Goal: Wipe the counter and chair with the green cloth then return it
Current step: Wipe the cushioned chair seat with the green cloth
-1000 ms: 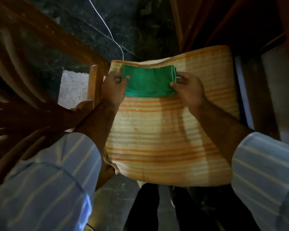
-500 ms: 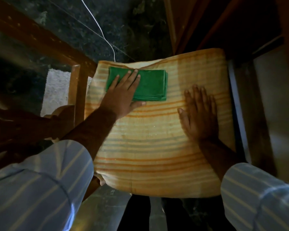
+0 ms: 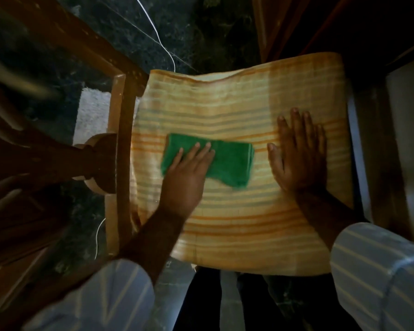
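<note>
The folded green cloth [image 3: 230, 163] lies on the orange and yellow striped seat cushion [image 3: 237, 111] of the wooden chair [image 3: 116, 144]. My left hand [image 3: 185, 177] presses flat on the cloth's left half, fingers spread and pointing away from me. My right hand [image 3: 299, 154] lies flat on the cushion just right of the cloth, palm down, holding nothing. The cloth's right end shows past my left hand.
The chair's wooden frame and a rounded armrest post [image 3: 98, 161] run along the cushion's left side. A white wire [image 3: 163, 44] crosses the dark stone floor behind. Dark wooden furniture [image 3: 380, 56] stands at the right. My legs are below the cushion's front edge.
My left hand has dragged the cloth from the cushion's far edge toward the middle. My right hand let go of the cloth a second ago and stays flat on the cushion.
</note>
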